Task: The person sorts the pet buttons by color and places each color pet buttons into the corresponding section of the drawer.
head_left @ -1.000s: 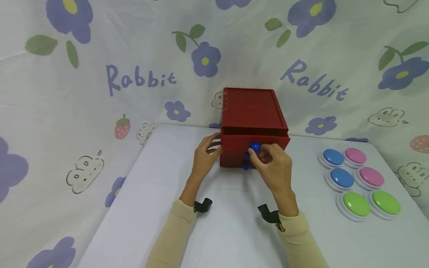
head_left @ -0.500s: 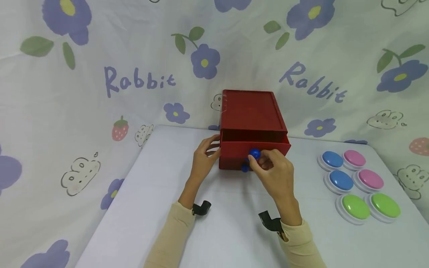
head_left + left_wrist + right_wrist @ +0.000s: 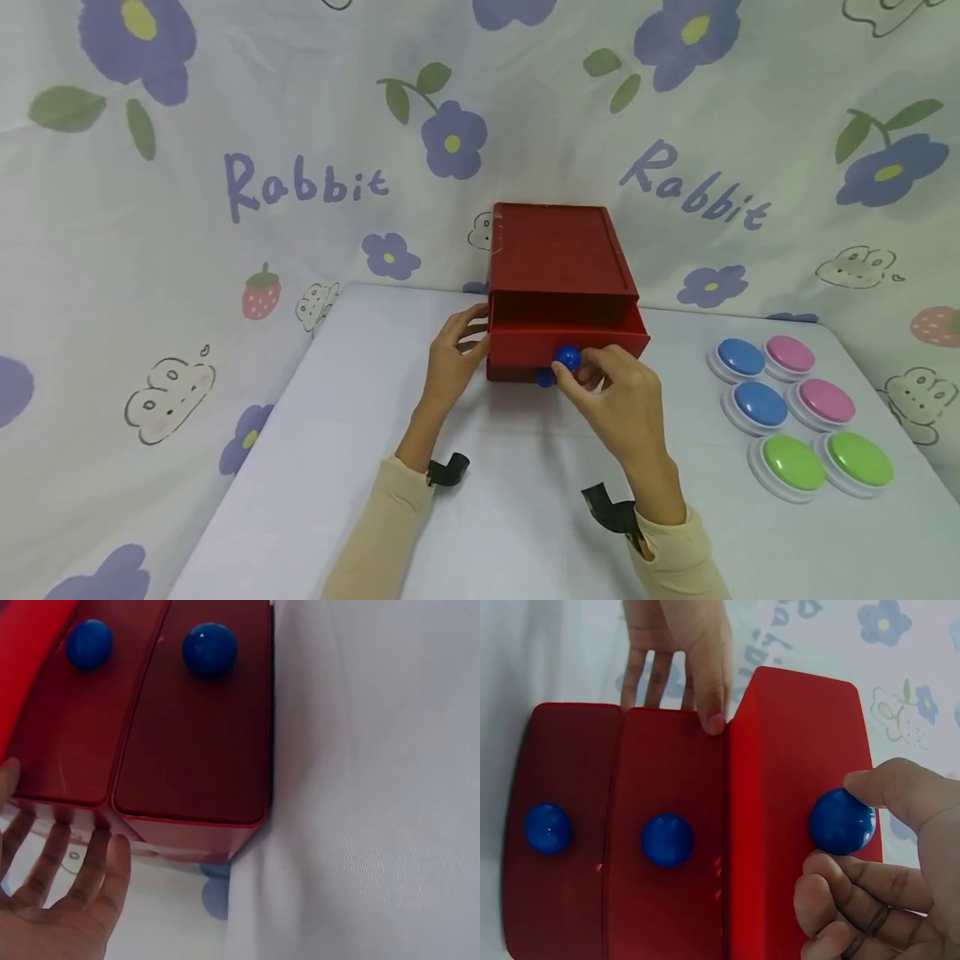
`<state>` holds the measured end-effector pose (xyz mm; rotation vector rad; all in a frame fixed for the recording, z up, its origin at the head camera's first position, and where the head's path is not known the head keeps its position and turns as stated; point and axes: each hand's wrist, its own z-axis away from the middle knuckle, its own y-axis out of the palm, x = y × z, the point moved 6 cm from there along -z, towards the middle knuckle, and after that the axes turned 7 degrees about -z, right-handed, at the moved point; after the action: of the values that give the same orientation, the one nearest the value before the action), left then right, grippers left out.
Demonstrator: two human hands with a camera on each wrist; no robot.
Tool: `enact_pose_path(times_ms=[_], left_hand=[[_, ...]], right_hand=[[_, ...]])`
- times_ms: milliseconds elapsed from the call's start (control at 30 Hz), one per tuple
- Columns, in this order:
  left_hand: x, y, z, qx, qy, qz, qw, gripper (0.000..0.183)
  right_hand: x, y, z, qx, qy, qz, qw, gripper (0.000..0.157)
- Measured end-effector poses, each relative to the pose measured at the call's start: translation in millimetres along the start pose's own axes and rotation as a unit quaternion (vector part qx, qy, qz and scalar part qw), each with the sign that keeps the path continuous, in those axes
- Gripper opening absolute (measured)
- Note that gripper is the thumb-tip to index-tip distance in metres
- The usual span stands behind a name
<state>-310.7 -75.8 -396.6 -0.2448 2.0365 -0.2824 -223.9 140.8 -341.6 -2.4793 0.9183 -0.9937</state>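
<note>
A red cabinet [image 3: 557,250] with three stacked drawers stands at the back of the white table. Its top drawer [image 3: 522,347] is pulled out, with the interior partly visible from above. My right hand [image 3: 622,400] pinches that drawer's round blue knob [image 3: 838,823] between thumb and fingers. At the cabinet's left side rests my left hand [image 3: 450,358], its fingers extended along the side wall and its thumb at the front edge, as the right wrist view shows. The middle drawer [image 3: 667,915] and bottom drawer [image 3: 555,900] are closed, each bearing a blue knob.
Several push buttons stand on the table to the right: blue [image 3: 761,403], pink [image 3: 827,401] and green [image 3: 793,462], on white bases. A flowered curtain [image 3: 315,100] hangs directly behind the cabinet. Black wrist mounts [image 3: 448,470] sit on both forearms.
The top drawer has slid further out toward me, its opening widening, while my right hand moved back with the knob. My left hand has stayed at the cabinet's side.
</note>
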Motion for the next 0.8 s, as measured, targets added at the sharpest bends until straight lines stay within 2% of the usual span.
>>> enact_pose_path(times_ms=[200,467,800], left_hand=[[-1.4,0.3,0.3,0.001,-0.003,-0.001,1.0,0.05],[-3.1,1.0,-0.1,0.001,-0.004,-0.017,0.9998,0.049],[-3.0,1.0,-2.4,0.002,-0.011,-0.011,0.9999,0.048]], right_hand=[[5,-3.7,3,0.015,-0.002,0.004,1.0,0.026],[7,-8.7,7,0.029,0.012,0.017,0.999,0.025],[15,-14.5,9,0.058,0.036,0.04,0.997,0.025]])
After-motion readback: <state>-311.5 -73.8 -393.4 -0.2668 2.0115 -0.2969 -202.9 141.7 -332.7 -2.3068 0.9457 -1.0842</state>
